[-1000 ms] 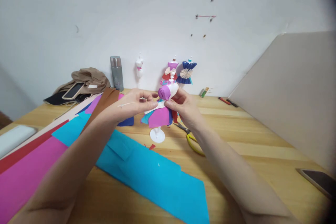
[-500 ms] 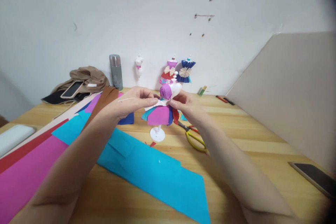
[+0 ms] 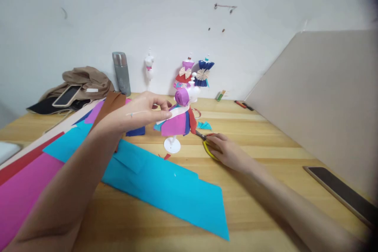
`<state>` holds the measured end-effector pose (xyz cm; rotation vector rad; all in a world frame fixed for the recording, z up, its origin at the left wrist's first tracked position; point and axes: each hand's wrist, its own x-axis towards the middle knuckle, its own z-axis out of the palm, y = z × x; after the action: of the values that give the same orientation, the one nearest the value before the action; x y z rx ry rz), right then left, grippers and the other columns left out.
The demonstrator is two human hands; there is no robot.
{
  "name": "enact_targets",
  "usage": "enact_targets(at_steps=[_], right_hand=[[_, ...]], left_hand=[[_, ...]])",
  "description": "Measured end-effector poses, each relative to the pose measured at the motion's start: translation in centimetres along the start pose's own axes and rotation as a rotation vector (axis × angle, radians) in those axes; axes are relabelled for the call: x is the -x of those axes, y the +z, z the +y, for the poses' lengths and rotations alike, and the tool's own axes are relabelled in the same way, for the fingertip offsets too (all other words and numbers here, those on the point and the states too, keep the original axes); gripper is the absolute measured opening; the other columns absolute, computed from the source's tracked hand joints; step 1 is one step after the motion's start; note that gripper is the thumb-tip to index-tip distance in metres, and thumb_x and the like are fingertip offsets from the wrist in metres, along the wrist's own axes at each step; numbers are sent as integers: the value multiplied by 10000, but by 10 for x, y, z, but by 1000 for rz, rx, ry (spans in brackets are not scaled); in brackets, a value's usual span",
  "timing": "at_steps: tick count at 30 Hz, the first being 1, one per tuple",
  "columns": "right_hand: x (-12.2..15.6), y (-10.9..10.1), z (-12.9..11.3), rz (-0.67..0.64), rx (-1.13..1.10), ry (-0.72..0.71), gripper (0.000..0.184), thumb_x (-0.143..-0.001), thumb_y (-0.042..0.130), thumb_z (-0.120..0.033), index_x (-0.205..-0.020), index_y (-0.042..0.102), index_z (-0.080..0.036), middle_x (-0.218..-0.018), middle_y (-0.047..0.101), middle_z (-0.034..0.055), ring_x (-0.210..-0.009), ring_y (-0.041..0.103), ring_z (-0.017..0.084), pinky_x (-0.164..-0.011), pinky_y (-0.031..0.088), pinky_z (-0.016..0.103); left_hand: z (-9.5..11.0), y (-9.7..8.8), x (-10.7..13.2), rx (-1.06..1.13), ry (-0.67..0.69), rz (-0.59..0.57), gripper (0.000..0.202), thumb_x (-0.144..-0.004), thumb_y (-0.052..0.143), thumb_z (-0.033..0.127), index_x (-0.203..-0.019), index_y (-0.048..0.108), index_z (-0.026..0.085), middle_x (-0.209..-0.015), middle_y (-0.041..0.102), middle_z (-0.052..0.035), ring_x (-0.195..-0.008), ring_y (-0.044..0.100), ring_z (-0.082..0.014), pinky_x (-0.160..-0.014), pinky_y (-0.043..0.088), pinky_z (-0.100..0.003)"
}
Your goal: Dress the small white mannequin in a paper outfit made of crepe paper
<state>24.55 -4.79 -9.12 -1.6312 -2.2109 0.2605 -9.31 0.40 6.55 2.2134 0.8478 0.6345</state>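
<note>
A small white dress-form mannequin (image 3: 193, 93) stands on a round white base (image 3: 172, 145) in front of me. It wears a paper skirt (image 3: 174, 125) in pink, blue, teal and red, with a rolled purple paper flower (image 3: 182, 96) at its chest. My left hand (image 3: 150, 108) pinches the left end of a white paper strip (image 3: 179, 112) that lies across the mannequin's waist. To the right, my right hand (image 3: 226, 150) rests on the yellow-handled scissors (image 3: 208, 150), its fingers over the handles. The scissors lie on the table, blades toward the skirt.
Turquoise paper (image 3: 168, 189) lies across the front, with brown, pink and red sheets at left. Along the wall stand a grey flask (image 3: 121, 75), a bare mannequin (image 3: 149, 69) and two dressed ones. A phone (image 3: 339, 193) lies at right, beige cloth (image 3: 88, 80) at back left.
My right hand has left the mannequin's waist and moved down and right onto the scissors. My left hand still holds the strip's end. The whole view has shifted slightly.
</note>
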Motion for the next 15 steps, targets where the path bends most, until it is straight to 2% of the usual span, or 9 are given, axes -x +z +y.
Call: enact_targets(at_steps=[3,7,10,13,15], right_hand=[[8,12,3,48,114,70,399,-925,534,-213,-1296,656,-128,-1225,671,207,-1043,697,287,-945,553,424],[4,8,3,-39,197,157,391,-937,523,-230,-1297,639,-131,-1082,702,200,-949,703,297,-856,541,401],[6,3,6,-61,130,257,385,-920,517,-219,-1274,627,-118,-1036,720,207,-905,715,304,-820,534,406],[17,-5,8,-22,59,303,318,-917,513,-268,-1181,627,-134,-1035,728,203,-879,718,295,-784,541,409],[28,-13,7,54,-148,346,318,-919,542,-372,-1157,611,-173,-1017,731,165,-796,708,260,-700,544,382]], left_hand=[[1,-1,1,-64,-43,-14,300,-796,603,433,-651,529,182,-779,582,-16,-783,546,-181,-692,392,-277],[-1,-2,2,-122,-97,26,318,-796,630,454,-647,548,185,-790,621,-34,-838,581,-210,-707,408,-283],[-3,-2,3,-106,-109,45,347,-791,661,469,-631,541,186,-798,640,-36,-855,594,-214,-706,408,-278],[-3,-1,3,-64,-99,79,397,-800,672,483,-601,498,187,-812,652,-38,-882,602,-213,-710,404,-272],[-2,1,3,-29,-104,105,436,-805,678,500,-588,461,191,-803,651,-39,-893,604,-213,-710,402,-270]])
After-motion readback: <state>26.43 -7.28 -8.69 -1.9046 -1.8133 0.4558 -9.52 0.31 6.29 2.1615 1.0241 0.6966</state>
